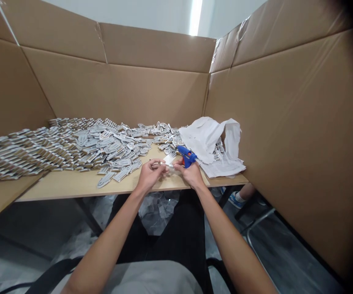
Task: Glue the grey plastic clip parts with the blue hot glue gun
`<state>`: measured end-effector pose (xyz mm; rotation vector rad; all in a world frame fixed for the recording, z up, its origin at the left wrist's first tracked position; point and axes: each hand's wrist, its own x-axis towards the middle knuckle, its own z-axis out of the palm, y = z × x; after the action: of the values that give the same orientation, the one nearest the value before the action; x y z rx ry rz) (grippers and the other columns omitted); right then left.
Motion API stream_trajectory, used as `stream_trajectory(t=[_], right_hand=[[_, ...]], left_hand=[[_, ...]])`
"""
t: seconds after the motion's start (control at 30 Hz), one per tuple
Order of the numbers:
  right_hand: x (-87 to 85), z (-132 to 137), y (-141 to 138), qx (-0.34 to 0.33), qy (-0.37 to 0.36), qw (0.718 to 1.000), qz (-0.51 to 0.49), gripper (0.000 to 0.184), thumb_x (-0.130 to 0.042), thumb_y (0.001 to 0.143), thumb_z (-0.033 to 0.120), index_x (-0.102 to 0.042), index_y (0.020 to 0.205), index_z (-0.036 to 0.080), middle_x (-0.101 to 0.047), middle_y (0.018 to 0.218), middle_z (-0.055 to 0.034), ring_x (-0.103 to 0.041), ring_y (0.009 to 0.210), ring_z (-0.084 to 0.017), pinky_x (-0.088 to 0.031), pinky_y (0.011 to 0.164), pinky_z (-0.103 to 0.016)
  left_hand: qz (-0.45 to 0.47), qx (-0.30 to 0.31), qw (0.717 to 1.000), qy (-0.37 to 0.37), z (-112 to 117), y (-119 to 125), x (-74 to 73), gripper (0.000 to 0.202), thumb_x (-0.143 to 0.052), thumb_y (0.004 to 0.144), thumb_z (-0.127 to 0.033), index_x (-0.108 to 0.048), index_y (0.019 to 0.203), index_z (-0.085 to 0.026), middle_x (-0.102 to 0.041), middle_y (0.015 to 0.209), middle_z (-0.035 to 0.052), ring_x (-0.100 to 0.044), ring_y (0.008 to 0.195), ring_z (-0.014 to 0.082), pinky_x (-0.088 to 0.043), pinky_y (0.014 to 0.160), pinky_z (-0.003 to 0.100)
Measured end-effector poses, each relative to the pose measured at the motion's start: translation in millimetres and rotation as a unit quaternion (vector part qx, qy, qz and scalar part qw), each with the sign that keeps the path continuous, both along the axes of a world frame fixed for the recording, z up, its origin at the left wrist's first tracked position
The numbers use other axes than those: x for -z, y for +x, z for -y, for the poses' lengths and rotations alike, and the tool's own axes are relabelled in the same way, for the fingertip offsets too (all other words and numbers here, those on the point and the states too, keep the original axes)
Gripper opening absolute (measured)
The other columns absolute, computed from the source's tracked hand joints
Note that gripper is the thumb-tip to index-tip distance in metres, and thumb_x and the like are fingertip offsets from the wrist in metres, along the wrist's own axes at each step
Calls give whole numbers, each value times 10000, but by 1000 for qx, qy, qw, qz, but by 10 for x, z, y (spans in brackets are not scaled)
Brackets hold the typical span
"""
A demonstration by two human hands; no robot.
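My left hand (pixel 150 174) is closed in a pinch on one end of a small whitish strip-like piece (pixel 169 165), just above the front of the table. The fingertips of my right hand (pixel 192 174) are closed at the other end of that piece; its exact shape is too small to make out. Right behind my right hand is a blue hot glue gun (pixel 187 155) with an orange part. Whether the hand touches the gun cannot be told. A white patch (pixel 168 158) lies on the table just past the piece.
Loose grey-and-white flat pieces (pixel 109 145) heap across the table (pixel 81 183), with stacked rows (pixel 23 153) at left. A white bag (pixel 202 136) with similar pieces lies at right. Cardboard walls (pixel 158 87) enclose the table. Someone's shoe (pixel 236 200) shows below, at right.
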<state>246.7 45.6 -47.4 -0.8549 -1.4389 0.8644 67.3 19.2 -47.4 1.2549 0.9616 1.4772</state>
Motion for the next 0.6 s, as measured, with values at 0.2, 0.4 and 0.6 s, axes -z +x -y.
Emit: stream_trajectory(t=[0.2,0.4,0.6], right_hand=[[49,-24,-54,-11,29,998,-47,361,-879,689,418,-599,807,221,-679,751,-4,-667,670,-186,-601,724,-342],[27,15,-97,9,30,997,-66,362,-861,715,410,-579,860,234,-707,761,-9,-709,700,-205,-618,770,-359],[80,27,-169,55,33,998,-7,271,-775,780,405,-603,882,223,-756,836,-57,-745,775,-226,-608,811,-358]], left_hand=[[-6,-92,996,-1,-14,-32,48,544,-883,698,-572,-763,970,-116,-618,557,-8,-501,448,107,-332,439,223],[-24,-176,983,37,-50,-34,64,444,-934,648,-505,-827,870,-136,-732,736,45,-617,640,146,-474,596,253],[86,-51,995,3,-31,-23,33,547,-1008,516,-497,-774,828,-113,-783,868,101,-744,754,217,-623,798,370]])
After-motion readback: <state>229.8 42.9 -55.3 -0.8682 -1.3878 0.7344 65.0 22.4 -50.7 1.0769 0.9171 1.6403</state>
